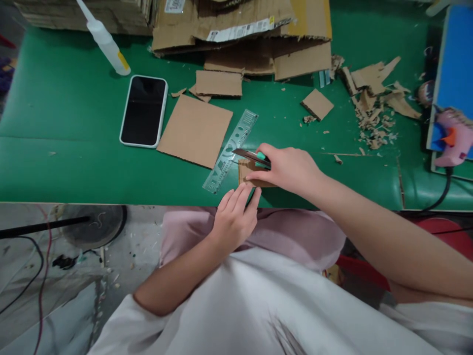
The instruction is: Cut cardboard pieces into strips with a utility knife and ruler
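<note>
My right hand is closed around a utility knife with a green part showing near the fingers. Its dark blade points left, above the far edge of a small cardboard piece, and a finger of the same hand touches that piece. My left hand holds the piece's near edge with its fingertips, close to the table's front edge; its thumb is hidden. Just left of the blade lies a clear plastic ruler, slanted. Beyond the ruler is a larger square of cardboard, lying flat.
A phone and a white squeeze bottle are on the left. Cardboard sheets are piled at the back. Torn cardboard scraps and a small cardboard square lie on the right, near a pink glue gun with a black cord.
</note>
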{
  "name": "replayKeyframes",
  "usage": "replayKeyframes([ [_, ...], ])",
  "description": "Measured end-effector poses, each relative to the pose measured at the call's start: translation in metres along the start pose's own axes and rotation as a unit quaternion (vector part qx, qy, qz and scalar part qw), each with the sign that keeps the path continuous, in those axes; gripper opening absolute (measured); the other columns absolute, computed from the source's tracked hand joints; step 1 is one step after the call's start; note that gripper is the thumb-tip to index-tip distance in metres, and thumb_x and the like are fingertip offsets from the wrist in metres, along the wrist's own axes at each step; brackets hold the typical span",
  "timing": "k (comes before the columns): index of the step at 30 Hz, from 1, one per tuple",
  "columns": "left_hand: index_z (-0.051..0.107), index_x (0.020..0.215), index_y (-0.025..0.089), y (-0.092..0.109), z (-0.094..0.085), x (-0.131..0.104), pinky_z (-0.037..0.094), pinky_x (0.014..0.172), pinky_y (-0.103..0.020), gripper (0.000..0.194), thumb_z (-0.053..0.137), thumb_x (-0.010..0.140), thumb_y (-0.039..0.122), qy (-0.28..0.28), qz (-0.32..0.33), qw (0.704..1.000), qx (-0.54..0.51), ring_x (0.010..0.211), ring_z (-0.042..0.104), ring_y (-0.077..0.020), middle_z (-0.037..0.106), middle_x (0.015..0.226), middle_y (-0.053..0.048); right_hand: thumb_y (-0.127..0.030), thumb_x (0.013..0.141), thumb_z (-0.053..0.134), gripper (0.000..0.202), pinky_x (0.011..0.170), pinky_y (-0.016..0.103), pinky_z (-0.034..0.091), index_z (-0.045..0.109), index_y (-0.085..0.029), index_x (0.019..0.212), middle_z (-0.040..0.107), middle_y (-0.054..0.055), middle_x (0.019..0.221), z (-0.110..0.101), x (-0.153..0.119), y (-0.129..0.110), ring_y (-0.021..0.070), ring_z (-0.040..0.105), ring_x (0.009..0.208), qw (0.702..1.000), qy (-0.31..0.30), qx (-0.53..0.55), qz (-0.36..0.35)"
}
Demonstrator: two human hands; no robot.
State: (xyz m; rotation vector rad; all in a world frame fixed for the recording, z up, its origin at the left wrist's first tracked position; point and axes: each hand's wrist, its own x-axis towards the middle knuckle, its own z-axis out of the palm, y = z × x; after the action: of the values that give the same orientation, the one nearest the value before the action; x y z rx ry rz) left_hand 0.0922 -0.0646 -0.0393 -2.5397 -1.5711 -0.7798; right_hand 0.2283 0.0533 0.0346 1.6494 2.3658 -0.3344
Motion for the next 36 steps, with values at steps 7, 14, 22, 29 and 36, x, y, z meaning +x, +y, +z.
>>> replayKeyframes([
  [7, 0.061, 0.115, 0.021, 0.0, -0.001, 0.0, 0.038, 0.096, -0.033, 0.035, 0.053, 0.082, 0.02, 0.018, -0.001, 1.0, -0.005, 0.112, 0.058, -0.0221, 0.063, 0.118, -0.012, -0.053, 0.079, 0.056, 0.036, 0.048, 0.025, 0.021, 0.053, -0.021, 0.095, 0.064, 0.005, 0.073, -0.01, 0.018, 0.016, 0.0191, 0.056, 0.06, 0.997, 0.021, -0.045, 0.059],
  [14, 0.061, 0.116, 0.02, 0.0, 0.001, 0.0, 0.036, 0.097, -0.035, 0.037, 0.054, 0.08, 0.02, 0.01, 0.006, 1.0, -0.009, 0.113, 0.057, -0.0237, 0.062, 0.122, -0.01, -0.06, 0.087, 0.037, 0.047, 0.047, 0.025, 0.018, 0.054, -0.018, 0.096, 0.064, 0.006, 0.07, -0.013, 0.001, 0.018, 0.0184, 0.057, 0.059, 0.995, 0.019, -0.097, -0.008],
  [22, 0.06, 0.118, 0.019, 0.0, 0.0, 0.0, 0.035, 0.099, -0.035, 0.036, 0.052, 0.082, 0.021, 0.001, 0.005, 1.0, -0.008, 0.116, 0.055, -0.0238, 0.061, 0.124, -0.01, -0.05, 0.092, 0.035, 0.043, 0.047, 0.026, 0.017, 0.062, -0.016, 0.094, 0.07, 0.009, 0.08, -0.011, -0.02, 0.002, 0.0184, 0.062, 0.064, 0.973, -0.044, -0.175, -0.143],
  [29, 0.059, 0.119, 0.02, 0.0, 0.001, -0.001, 0.035, 0.099, -0.035, 0.036, 0.048, 0.084, 0.02, -0.007, 0.001, 1.0, -0.007, 0.118, 0.054, -0.0233, 0.061, 0.124, -0.01, -0.048, 0.093, 0.031, 0.044, 0.048, 0.026, 0.018, 0.061, -0.016, 0.092, 0.069, 0.009, 0.076, -0.016, -0.021, 0.002, 0.0185, 0.061, 0.062, 0.969, -0.068, -0.187, -0.148],
  [36, 0.058, 0.119, 0.02, 0.001, -0.001, 0.0, 0.035, 0.099, -0.035, 0.037, 0.047, 0.085, 0.02, -0.02, -0.004, 1.0, -0.016, 0.119, 0.053, -0.0234, 0.06, 0.126, -0.011, -0.044, 0.094, 0.032, 0.04, 0.047, 0.025, 0.016, 0.06, -0.014, 0.092, 0.067, 0.011, 0.069, -0.014, -0.024, 0.001, 0.0214, 0.063, 0.062, 0.965, -0.076, -0.2, -0.149],
])
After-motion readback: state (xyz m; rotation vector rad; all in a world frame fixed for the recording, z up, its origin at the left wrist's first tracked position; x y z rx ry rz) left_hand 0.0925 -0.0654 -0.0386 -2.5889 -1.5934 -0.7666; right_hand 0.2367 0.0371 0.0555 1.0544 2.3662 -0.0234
